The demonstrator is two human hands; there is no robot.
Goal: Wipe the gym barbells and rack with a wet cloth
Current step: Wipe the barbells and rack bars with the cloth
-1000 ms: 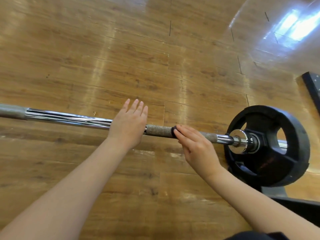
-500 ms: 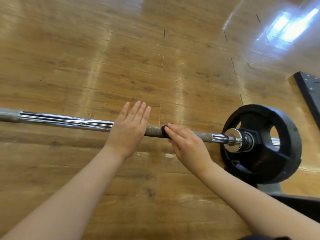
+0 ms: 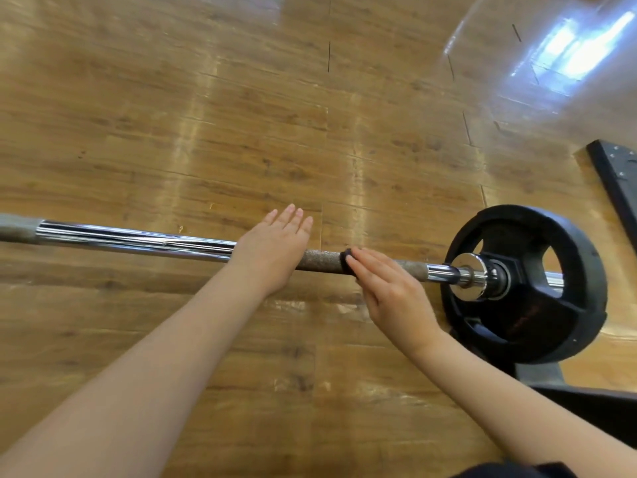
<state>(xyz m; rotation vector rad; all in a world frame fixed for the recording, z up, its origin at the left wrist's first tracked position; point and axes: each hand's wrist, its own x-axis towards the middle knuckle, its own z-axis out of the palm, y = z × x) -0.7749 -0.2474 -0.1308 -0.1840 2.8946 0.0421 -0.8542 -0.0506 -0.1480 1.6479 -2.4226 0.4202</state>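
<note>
A barbell runs left to right above the wooden floor, chrome on the left and rough grey knurling in the middle. A black weight plate sits on its right end. My left hand lies flat on the bar with straight fingers pointing away from me. My right hand covers the bar just right of it and holds a small dark cloth against the knurling. Only the cloth's edge shows past my fingertips, and my thumb is hidden.
A black rack base lies on the floor at the right edge, and another dark rack part stands below the plate. A chrome collar sits between my right hand and the plate. Glossy wooden floor stretches beyond the bar.
My right hand with the cloth slid a little left along the bar, then back toward the plate. My left hand stayed flat on the bar.
</note>
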